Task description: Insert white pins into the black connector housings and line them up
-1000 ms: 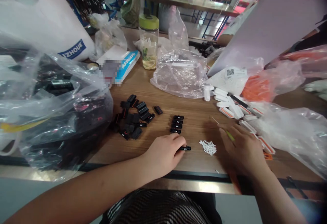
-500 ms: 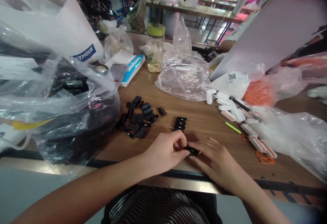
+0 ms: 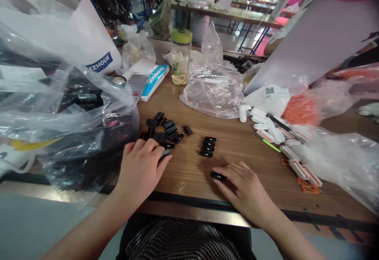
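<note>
My right hand point(image 3: 244, 187) holds a small black piece point(image 3: 218, 176) between thumb and fingers, just above the wooden table point(image 3: 189, 165). Over the front of a loose pile of black pieces point(image 3: 170, 127) is my left hand point(image 3: 142, 165), its thumb and fingers round a dark piece point(image 3: 164, 154); part of the pile is hidden under its fingers. Between the hands and a little farther back, several black pieces lie in a short column point(image 3: 209, 146). One more black piece point(image 3: 187, 130) rests alone right of the pile.
A large clear bag point(image 3: 89, 141) of dark items is at the left. Behind stand a green-lidded bottle point(image 3: 181, 56) and a crumpled plastic bag point(image 3: 213, 90). White pieces point(image 3: 274, 129), a green stick point(image 3: 271, 146) and orange frames point(image 3: 308, 186) lie at the right.
My left hand has left the piece in my right hand and moved left to the black pile. The front of the column now shows. My right hand has stayed nearly in place with its piece.
</note>
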`<state>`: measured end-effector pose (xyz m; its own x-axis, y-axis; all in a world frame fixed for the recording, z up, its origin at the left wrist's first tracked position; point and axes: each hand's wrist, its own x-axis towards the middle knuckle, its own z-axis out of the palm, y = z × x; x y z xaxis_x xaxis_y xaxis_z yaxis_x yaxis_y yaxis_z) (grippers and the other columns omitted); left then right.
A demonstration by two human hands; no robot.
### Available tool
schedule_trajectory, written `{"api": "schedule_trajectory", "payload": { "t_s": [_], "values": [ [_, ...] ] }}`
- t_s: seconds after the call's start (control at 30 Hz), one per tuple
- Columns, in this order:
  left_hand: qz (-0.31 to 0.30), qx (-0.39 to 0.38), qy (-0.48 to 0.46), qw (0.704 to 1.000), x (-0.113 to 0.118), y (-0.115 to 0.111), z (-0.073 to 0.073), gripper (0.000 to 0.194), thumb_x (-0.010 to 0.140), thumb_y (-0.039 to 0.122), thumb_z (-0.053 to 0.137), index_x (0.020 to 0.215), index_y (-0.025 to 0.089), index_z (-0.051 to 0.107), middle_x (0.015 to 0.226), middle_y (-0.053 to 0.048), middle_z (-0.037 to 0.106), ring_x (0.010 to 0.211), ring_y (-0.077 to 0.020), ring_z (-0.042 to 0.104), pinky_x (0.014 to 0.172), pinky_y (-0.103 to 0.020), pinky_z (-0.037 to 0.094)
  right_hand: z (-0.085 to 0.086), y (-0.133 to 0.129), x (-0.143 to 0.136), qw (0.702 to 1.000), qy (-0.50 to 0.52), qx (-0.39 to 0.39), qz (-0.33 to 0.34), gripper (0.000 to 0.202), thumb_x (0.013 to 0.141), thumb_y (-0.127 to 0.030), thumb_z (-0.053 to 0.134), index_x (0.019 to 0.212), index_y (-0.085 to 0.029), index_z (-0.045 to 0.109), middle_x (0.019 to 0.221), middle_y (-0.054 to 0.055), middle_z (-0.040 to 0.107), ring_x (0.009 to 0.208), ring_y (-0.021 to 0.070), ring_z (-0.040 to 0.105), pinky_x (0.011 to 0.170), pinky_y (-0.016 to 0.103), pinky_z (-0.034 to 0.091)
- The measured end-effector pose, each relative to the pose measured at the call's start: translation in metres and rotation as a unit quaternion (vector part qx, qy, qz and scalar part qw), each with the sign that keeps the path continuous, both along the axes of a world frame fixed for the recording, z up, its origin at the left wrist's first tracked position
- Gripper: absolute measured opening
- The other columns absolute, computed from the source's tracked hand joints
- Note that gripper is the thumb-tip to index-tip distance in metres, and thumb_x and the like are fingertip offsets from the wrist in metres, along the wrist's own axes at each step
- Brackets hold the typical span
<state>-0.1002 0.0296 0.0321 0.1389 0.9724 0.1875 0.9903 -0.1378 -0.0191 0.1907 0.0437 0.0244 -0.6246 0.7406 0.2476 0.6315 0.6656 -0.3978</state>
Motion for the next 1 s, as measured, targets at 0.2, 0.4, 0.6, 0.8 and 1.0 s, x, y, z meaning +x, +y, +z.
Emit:
{"api": "schedule_trajectory", "payload": {
  "t_s": [0.2,0.4,0.6,0.8,1.0],
  "values": [
    [-0.036,0.001,-0.093,0.995,0.008,-0.008,-0.010,0.007,0.092,0.028,0.064,0.092,0.022,0.066,0.092,-0.004,0.070,0.090,-0.0269,0.059,0.082,-0.045,0.040,0.001,0.001,0.000,1.000,-0.005,0.011,-0.012,0.016,0.096,-0.024,0.055,0.106,-0.020,0.067,0.087,0.004,0.074,0.075,0.0163,0.067,0.074,0.034,0.045],
    [-0.050,0.015,-0.147,0.988,0.005,-0.009,-0.011,0.007,0.094,0.025,0.061,0.099,0.022,0.065,0.095,-0.004,0.071,0.092,-0.0261,0.060,0.087,-0.046,0.042,-0.001,0.002,-0.002,0.999,-0.025,0.000,-0.021,0.015,0.095,-0.024,0.057,0.105,-0.020,0.067,0.092,0.004,0.072,0.083,0.0186,0.065,0.078,0.036,0.043],
    [-0.005,0.071,-0.175,0.982,-0.016,0.007,-0.014,0.013,0.097,0.027,0.054,0.102,0.018,0.062,0.120,-0.010,0.061,0.112,-0.0284,0.054,0.104,-0.049,0.041,-0.007,-0.002,-0.008,0.996,-0.066,0.030,-0.052,0.014,0.093,-0.024,0.060,0.101,-0.019,0.070,0.086,0.005,0.070,0.081,0.0215,0.061,0.077,0.038,0.037],
    [-0.033,0.015,-0.105,0.994,-0.010,0.022,-0.026,0.041,0.096,0.038,0.057,0.130,0.016,0.054,0.141,-0.015,0.050,0.130,-0.0352,0.043,0.103,-0.054,0.043,-0.008,-0.006,-0.016,0.996,-0.071,0.026,-0.038,0.015,0.093,-0.025,0.059,0.102,-0.018,0.069,0.082,0.005,0.069,0.080,0.0210,0.062,0.078,0.038,0.037],
    [-0.102,-0.032,-0.068,0.992,0.009,0.026,-0.023,0.031,0.096,0.032,0.058,0.125,0.022,0.057,0.127,-0.009,0.061,0.117,-0.0288,0.050,0.079,-0.036,0.055,-0.008,-0.006,-0.024,0.998,-0.059,0.028,-0.026,0.018,0.095,-0.023,0.054,0.102,-0.018,0.069,0.082,0.006,0.069,0.077,0.0208,0.065,0.075,0.037,0.043]
  ]
}}
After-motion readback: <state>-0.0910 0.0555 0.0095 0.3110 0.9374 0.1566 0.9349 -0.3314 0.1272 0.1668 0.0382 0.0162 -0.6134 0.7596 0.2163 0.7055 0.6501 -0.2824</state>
